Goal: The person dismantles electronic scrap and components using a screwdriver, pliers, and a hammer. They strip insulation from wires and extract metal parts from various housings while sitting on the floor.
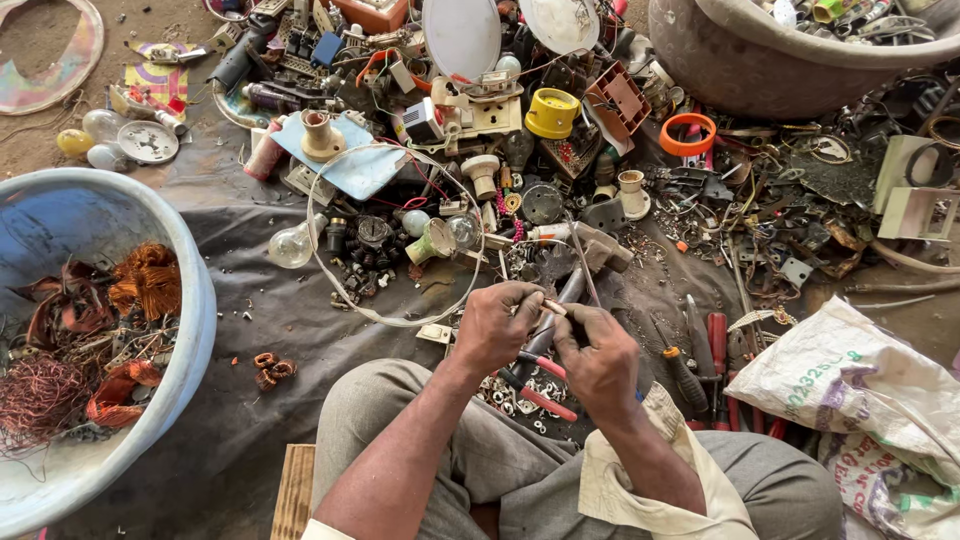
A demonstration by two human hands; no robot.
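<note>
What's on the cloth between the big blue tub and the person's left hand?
Head view: between the blue tub and the left hand, small copper wire coils lie on the dark cloth.

We see bare dirt floor (pixel 40 140) at top left, dark ground sheet (pixel 250 300) spread across middle, wooden plank (pixel 293 490) at bottom edge. We note even daylight, soft shadows, no walls visible.

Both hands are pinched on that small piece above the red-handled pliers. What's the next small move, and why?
Probably pull the small piece apart between the fingertips. The left hand and the right hand both pinch it from opposite sides, close together, while the red-handled pliers lie unused below the hands. If it resists, reaching for the pliers looks sensible. What the piece is remains too small to tell.
</note>
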